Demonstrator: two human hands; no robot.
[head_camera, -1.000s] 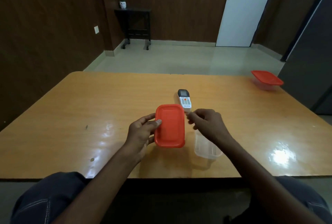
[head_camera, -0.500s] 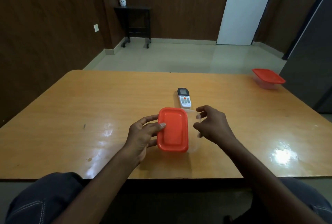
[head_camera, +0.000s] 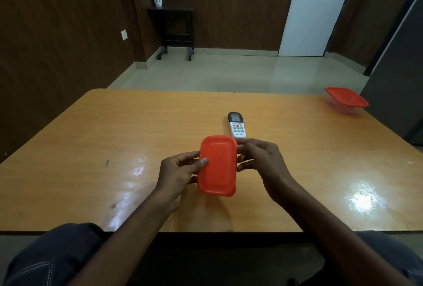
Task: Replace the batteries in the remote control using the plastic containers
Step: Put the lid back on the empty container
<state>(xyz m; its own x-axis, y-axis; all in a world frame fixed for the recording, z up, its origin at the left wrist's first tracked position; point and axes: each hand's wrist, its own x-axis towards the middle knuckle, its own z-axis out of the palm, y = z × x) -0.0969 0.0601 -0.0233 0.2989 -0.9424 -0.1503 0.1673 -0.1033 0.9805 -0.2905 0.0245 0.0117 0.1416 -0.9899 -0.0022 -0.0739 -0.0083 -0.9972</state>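
Seating the lid on the near container

Both hands, left hand (head_camera: 180,171) and right hand (head_camera: 263,162), are gripping the red-lidded container (head_camera: 217,165) just short of the remote (head_camera: 237,125); pressing all 4 corners evenly should seal it.

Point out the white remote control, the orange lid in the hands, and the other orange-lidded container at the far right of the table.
White remote control with grey screen (head_camera: 237,125): head view, on its keypad.
Orange rectangular plastic lid (head_camera: 218,166): head view, centre of its top.
Clear plastic container with orange lid (head_camera: 345,97): head view, on the lid.
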